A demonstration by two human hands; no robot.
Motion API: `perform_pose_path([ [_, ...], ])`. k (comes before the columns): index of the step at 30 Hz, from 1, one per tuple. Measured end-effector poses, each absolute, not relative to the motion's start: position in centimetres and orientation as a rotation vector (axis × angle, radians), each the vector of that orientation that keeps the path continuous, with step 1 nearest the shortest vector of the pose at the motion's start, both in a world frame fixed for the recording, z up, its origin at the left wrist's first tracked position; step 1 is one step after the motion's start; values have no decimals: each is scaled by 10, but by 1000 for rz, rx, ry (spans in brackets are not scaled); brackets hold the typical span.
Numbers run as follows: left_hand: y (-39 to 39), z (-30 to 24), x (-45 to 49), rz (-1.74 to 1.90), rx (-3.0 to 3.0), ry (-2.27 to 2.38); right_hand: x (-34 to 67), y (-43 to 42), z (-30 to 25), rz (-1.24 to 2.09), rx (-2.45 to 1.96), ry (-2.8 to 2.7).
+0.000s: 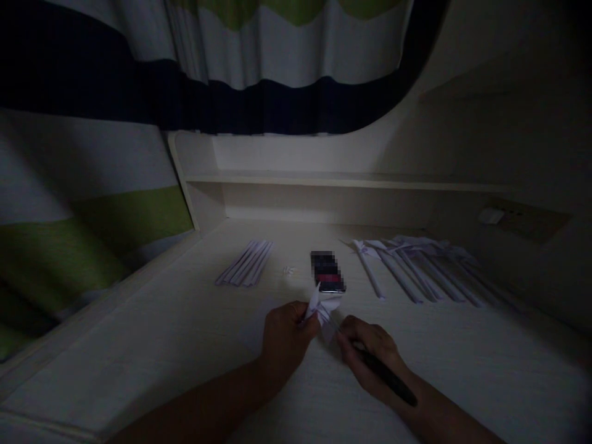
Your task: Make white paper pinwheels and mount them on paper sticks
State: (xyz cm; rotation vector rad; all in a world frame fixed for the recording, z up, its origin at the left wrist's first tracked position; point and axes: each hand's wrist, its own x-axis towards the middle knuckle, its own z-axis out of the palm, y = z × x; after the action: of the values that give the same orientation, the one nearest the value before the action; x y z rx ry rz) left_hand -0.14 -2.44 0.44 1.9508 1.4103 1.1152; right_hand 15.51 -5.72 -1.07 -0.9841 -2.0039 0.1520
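My left hand (287, 333) pinches a folded white paper pinwheel (322, 304) between thumb and fingers, in the middle of the desk. In my right hand (370, 351) is a black-handled tool (386, 375) with a thin shaft. Its tip meets the centre of the pinwheel; whether it goes through the paper I cannot tell. Just beyond the pinwheel lies a phone (329, 285), its screen blurred out. Small white pieces (289, 270) rest left of the phone, too small to name.
Several rolled paper sticks (245, 264) lie side by side at the left. To the right, several paper pinwheels on sticks (407, 271) lie in a row. A shelf (314, 179) runs along the back, below a striped curtain (287, 105). A wall socket (527, 219) is at the right.
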Motion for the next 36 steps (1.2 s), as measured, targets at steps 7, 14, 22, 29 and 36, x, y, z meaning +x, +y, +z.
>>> perform_pose_path([
  [7, -29, 5, 1, 1236, 2055, 1441, 134, -65, -12, 865, -1088, -1391],
  [14, -29, 9, -2, 1048, 2240, 1441, 162, -50, -11, 175, -891, -2099],
  [22, -30, 21, -5, 792, 2193, 1471, 179, -46, 3, -324, -620, -2538],
  [29, -31, 17, -4, 944, 1997, 1453, 154, -54, -15, 55, -891, -1963],
  [36, -35, 10, 2, 1246, 1875, 1479, 123, -67, -1, 833, -1047, -1318],
])
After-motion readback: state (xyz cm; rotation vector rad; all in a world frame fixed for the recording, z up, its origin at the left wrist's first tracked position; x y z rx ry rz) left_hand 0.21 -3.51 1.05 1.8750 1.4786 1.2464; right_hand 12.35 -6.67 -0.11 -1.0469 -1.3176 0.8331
